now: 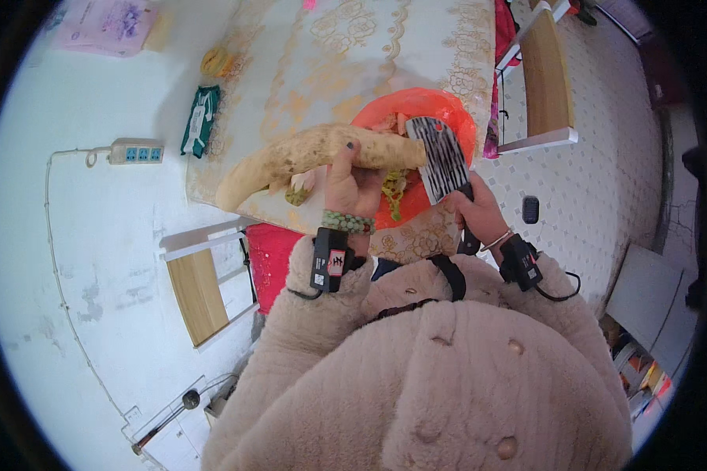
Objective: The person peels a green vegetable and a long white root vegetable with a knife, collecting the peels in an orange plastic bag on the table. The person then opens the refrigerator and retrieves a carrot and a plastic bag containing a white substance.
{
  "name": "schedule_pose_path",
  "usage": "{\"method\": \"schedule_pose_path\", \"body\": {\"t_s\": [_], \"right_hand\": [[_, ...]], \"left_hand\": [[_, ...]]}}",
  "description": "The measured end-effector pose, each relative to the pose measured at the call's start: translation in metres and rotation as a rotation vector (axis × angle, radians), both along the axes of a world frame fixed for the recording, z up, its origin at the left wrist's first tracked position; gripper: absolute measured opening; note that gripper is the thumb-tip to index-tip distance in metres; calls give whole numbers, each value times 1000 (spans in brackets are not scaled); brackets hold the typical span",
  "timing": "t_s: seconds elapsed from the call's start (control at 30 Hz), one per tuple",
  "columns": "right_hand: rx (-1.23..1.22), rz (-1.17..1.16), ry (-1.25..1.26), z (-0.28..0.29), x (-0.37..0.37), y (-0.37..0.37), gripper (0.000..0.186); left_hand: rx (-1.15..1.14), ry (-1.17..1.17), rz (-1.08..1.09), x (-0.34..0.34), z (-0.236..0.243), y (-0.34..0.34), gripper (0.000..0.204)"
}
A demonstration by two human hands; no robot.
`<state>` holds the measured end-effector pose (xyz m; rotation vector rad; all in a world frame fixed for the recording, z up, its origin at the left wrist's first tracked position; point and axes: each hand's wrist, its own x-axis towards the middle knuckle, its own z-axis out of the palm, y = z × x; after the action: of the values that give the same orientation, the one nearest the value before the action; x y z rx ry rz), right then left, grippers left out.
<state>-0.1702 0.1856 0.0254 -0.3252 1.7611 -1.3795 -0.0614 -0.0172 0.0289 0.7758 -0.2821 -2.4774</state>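
Two hands, one cleaver (440, 157), one long root vegetable (306, 153), one red plastic bag (441, 104) and one short pale piece with a green end (299, 188) are at the table (314, 47). One dark green packet (201, 119) and one yellow roll (214, 60) lie along the table's left side. Two chairs stand by it, one (198, 294) off its near left corner, the other (547, 78) beyond its right edge. One power strip (136, 152) is on the wall left of the table.

The root vegetable is held above the near part of the table, lying crosswise. It is thick, pale cream to tan and gently curved, its left end bending down, with dark brown specks and smudges along the skin. Its right end meets the cleaver's dark, pale-streaked blade; whether the edge bites in cannot be told.

The left hand (353, 188) grips the vegetable from below, thumb against its side. The right hand (481, 210) is closed around the cleaver's black handle. Some leafy greens (395, 195) hang by the bag at the table's near side.
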Motion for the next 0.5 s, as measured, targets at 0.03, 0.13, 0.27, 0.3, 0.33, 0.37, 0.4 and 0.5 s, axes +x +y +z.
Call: {"method": "schedule_pose_path", "body": {"t_s": [0.03,0.13,0.27,0.3,0.33,0.37,0.4,0.5], "right_hand": [[-13,-35,-4,3,0,3,18],[-96,-163,24,10,-9,9,16],[-407,-371,-348,18,-40,16,9],[-491,-329,-480,21,-49,18,11],[-579,-312,-611,26,-57,20,13],[-686,-275,-617,30,-63,18,20],[-776,-271,-614,34,-67,15,29],[-1017,-213,-585,54,-88,14,46]], "left_hand": [[-35,48,-10,-1,-2,3,40],[-243,-127,-54,-5,-7,19,46],[-726,-348,-172,-9,-3,32,51],[-815,-378,-212,-13,-1,34,53],[-882,-406,-219,-17,1,37,55],[-951,-412,-233,-22,3,39,57],[-1119,-481,-242,-26,4,42,59],[-1547,-623,-313,-37,6,50,64]]}}
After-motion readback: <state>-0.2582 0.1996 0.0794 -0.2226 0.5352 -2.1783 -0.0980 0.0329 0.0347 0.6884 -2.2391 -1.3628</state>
